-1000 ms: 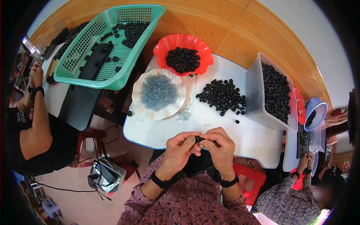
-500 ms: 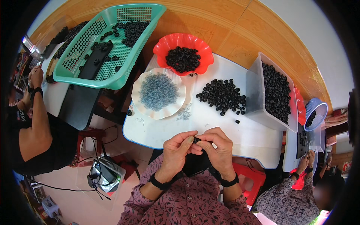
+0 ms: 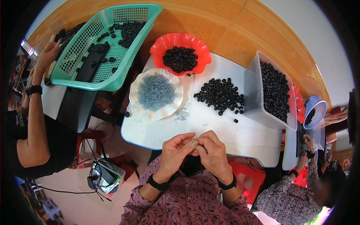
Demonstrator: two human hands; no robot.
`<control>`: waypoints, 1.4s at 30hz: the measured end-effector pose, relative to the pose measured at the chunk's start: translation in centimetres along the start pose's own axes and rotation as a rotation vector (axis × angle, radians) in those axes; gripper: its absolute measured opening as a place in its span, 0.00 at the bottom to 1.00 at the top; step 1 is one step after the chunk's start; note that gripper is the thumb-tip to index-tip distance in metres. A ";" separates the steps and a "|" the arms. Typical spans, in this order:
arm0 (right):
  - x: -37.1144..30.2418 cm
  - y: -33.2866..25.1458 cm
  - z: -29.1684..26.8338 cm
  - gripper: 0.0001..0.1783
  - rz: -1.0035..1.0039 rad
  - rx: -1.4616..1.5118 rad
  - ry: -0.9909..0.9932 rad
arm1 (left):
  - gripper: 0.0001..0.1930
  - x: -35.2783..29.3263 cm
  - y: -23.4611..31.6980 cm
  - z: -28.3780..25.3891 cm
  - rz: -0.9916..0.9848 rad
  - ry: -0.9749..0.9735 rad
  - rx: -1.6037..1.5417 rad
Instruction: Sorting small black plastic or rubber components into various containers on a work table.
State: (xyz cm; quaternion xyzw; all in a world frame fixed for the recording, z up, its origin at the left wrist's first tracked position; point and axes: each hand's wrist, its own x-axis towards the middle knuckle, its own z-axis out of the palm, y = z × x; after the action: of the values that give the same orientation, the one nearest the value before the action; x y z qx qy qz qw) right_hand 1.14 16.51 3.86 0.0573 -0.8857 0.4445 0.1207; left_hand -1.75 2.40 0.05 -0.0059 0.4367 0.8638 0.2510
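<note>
White table (image 3: 225,127) as landmark. Off its far left corner, green mesh basket (image 3: 101,48) of black rings; along its right edge, clear bin (image 3: 275,92) full of the same. On its far edge, red scalloped bowl (image 3: 180,52); left of centre, white dish (image 3: 155,93) of small grey parts; mid-table, loose pile of black rings (image 3: 221,95). At the near edge, left hand (image 3: 176,152) and right hand (image 3: 212,152) pressed together, fingertips pinched shut around something too hidden to name. Likely fitting work: best kept low over the table, so a slip lands there
</note>
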 end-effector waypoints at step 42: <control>-0.4 -3.0 1.8 0.34 0.284 0.268 0.027 | 0.17 -0.8 0.1 -0.1 0.007 -0.235 -0.283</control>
State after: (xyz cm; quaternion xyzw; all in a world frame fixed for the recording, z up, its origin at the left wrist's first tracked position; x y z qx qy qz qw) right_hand 1.90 13.29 5.08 -0.0588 -0.8162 0.5717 0.0601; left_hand -1.15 1.94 0.19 0.0616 0.2785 0.9123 0.2939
